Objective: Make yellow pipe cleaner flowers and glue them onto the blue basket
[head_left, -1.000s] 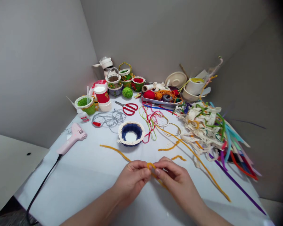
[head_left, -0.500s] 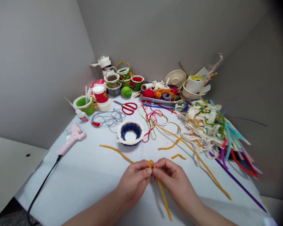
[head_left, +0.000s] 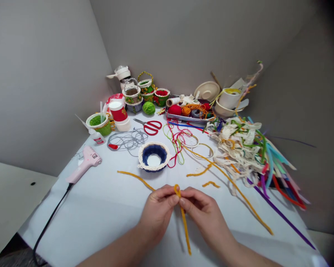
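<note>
Between my fingertips is a mustard-yellow pipe cleaner (head_left: 185, 230) with a small loop standing up at its top and its tail hanging down toward me. My left hand (head_left: 158, 211) pinches it from the left and my right hand (head_left: 203, 211) from the right, thumbs almost touching just below the loop. Another yellow length (head_left: 136, 176) runs out to the left from behind my left hand; whether it is the same piece is hidden. Just beyond my hands sits a small dark-blue basket (head_left: 154, 157) with a white lace rim. Short yellow pieces (head_left: 210, 184) lie right of it.
Red-handled scissors (head_left: 152, 127) and tangled grey cord (head_left: 126, 141) lie behind the basket. A pink glue gun (head_left: 85, 163) with a black cable is at left. To the right spreads a heap of lace and pipe cleaners (head_left: 239, 148). A metal tray (head_left: 189, 119) holds yarn.
The loop at my fingertips has become taller and more closed. The hanging tail has swung a little to the left. Both hands stay nearly in place.
</note>
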`<control>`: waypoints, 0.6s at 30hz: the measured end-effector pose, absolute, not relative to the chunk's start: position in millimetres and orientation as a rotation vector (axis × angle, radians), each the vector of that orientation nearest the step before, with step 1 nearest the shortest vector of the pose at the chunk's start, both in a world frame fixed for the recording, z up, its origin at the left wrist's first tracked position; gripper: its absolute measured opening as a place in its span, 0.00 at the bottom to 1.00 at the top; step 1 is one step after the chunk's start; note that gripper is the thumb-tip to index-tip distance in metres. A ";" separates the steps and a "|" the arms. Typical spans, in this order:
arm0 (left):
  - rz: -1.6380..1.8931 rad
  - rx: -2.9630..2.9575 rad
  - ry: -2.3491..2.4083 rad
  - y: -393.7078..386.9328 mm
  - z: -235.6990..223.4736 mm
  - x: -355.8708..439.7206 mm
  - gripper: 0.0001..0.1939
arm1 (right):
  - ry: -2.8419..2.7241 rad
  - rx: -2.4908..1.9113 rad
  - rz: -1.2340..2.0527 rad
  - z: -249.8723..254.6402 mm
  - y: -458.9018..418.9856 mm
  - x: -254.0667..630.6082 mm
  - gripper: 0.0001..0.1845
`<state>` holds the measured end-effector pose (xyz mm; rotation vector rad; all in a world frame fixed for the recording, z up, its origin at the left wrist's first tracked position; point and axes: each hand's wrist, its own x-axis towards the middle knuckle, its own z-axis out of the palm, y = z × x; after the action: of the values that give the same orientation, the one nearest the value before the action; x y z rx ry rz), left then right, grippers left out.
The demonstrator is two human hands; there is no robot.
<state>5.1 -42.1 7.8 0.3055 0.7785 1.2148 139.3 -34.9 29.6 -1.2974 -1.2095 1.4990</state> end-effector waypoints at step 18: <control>1.030 0.670 1.080 -32.0 14.4 -11.5 0.08 | -1.197 -1.289 1.529 36.3 -30.7 141.2 0.08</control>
<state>-11.5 -32.0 14.4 0.6699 1.0805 1.0297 141.2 -30.7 36.3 -1.2885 -1.1967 1.5295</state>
